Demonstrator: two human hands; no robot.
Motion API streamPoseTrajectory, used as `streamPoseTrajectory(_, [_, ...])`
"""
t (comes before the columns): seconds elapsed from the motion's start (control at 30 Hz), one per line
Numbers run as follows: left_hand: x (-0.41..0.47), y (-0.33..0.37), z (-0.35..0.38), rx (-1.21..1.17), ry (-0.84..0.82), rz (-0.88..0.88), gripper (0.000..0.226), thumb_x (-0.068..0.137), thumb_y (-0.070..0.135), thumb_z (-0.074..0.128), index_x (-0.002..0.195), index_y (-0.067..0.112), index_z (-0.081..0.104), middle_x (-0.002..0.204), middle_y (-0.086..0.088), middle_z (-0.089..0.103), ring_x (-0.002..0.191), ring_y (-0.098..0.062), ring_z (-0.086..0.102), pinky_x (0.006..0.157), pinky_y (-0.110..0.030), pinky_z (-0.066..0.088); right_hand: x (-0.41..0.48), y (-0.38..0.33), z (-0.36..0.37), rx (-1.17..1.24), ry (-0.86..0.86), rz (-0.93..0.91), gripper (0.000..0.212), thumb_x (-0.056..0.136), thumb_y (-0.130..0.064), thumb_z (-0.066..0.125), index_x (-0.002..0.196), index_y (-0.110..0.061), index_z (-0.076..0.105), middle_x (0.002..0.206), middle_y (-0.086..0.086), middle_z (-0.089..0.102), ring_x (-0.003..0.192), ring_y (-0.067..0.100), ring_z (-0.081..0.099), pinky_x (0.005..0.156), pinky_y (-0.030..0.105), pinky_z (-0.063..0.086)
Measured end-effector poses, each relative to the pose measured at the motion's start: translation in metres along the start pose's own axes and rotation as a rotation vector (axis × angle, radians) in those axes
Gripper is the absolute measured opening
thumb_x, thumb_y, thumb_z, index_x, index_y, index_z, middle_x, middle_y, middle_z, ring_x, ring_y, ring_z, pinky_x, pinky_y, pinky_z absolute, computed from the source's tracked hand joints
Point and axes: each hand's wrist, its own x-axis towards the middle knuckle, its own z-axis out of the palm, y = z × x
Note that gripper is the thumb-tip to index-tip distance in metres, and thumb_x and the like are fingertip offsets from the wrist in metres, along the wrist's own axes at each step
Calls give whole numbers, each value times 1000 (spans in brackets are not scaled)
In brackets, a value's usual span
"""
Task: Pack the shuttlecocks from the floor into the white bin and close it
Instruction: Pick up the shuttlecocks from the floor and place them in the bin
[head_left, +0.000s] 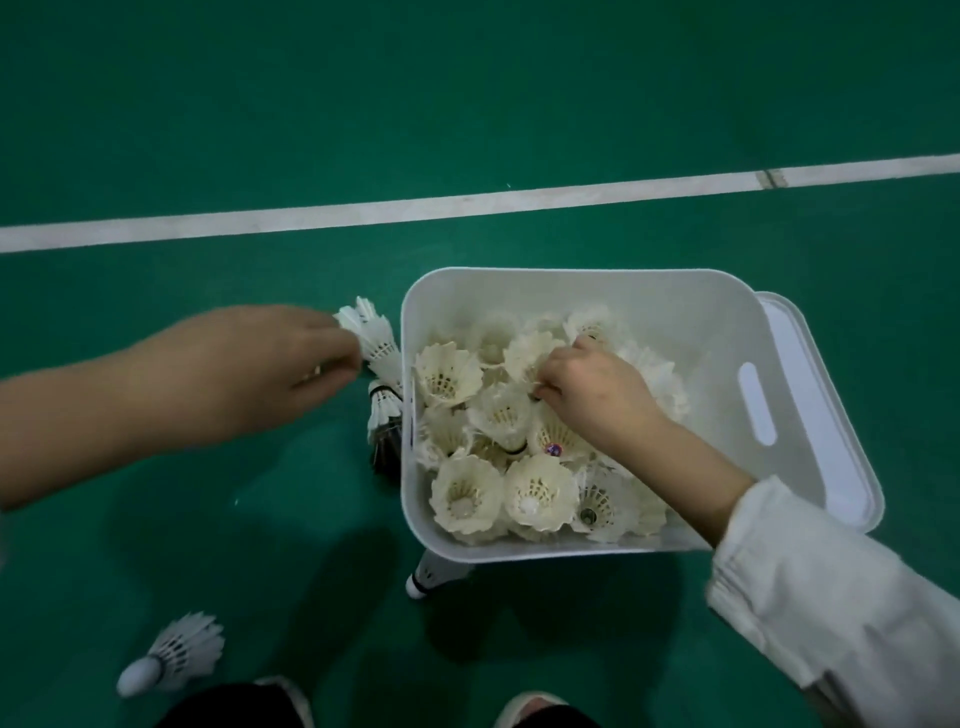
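The white bin (613, 291) stands open on the green floor, holding several cream shuttlecocks (467, 493). My right hand (592, 389) reaches down into it, fingers pinched on a shuttlecock (532, 353) among the pile. My left hand (270, 364) hovers just left of the bin and grips a white shuttlecock (371, 332) by its cork end, the feathers pointing toward the bin wall. Another shuttlecock (384, 405) lies on the floor against the bin's left side. One shuttlecock (434, 577) pokes out from under the bin's near edge. A further shuttlecock (171, 654) lies at bottom left.
The bin's white lid (831, 415) lies partly under the bin on its right. A white court line (467, 205) crosses the floor behind. My shoes (530, 709) show at the bottom edge, and a dark object (387, 457) sits beside the bin's left wall.
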Motion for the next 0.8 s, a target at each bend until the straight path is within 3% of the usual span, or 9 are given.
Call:
streamPoseTrajectory(0.1, [-41,-11,26,-13,-90,-56,37,83,54,21,88,34,53,82,16,56,71,-9,58,59,-32,51,7,0,4,11,-106,73,24,95,-29,47,85,-14,63,99,4,66,106,22,47,89,34,42])
streamPoseTrajectory(0.23, [-93,-11,57,-53,-168,-150,39,83,52,20,89,32,53,82,13,58,73,-11,60,60,-30,51,7,-14,-13,-209,-189,43,29,93,-26,45,116,-15,59,120,8,56,109,27,47,92,39,41])
streamPoseTrajectory(0.33, [-128,-4,85,-109,-193,-234,37,86,47,25,95,27,55,91,10,60,83,-14,60,67,-30,47,-10,-46,-34,-325,-28,-58,30,91,-22,47,116,-12,58,118,10,56,107,31,50,86,39,43])
streamPoseTrajectory(0.43, [-154,5,110,-164,-245,-344,23,91,35,40,101,22,56,101,5,61,93,-19,59,74,-32,46,-26,-95,-40,-211,96,-300,15,83,-12,57,95,-6,64,95,12,62,86,32,56,67,36,45])
streamPoseTrajectory(0.53, [-173,5,125,-199,-243,-454,18,92,32,43,99,21,56,102,2,59,94,-21,58,75,-32,45,-38,-144,-15,-163,-9,-548,10,66,-2,66,74,-7,62,73,10,60,66,29,56,51,31,45])
streamPoseTrajectory(0.6, [-186,2,134,-241,-233,-532,17,93,30,43,97,19,55,99,0,58,92,-23,58,75,-33,46,-46,-165,14,-255,-73,-691,7,63,-8,53,65,-13,58,67,5,57,61,25,55,49,28,43])
streamPoseTrajectory(0.7, [-208,-11,150,-258,-240,-617,19,91,31,46,100,17,55,101,-4,56,97,-25,56,78,-36,46,-54,-185,64,-425,-275,-751,23,65,-21,40,57,-19,62,60,-2,58,57,18,57,46,23,40])
streamPoseTrajectory(0.77, [-218,-14,161,-260,-291,-651,28,89,35,49,109,15,52,107,-6,52,103,-26,52,81,-35,44,-56,-191,84,-623,-390,-654,18,70,-26,54,69,-18,70,70,1,65,66,18,62,54,25,44])
streamPoseTrajectory(0.8, [-221,-15,167,-247,-322,-652,33,88,38,51,113,16,50,109,-6,50,105,-26,51,82,-36,44,-55,-190,94,-731,-401,-607,19,78,-22,56,89,-15,70,87,8,66,81,24,63,65,30,47])
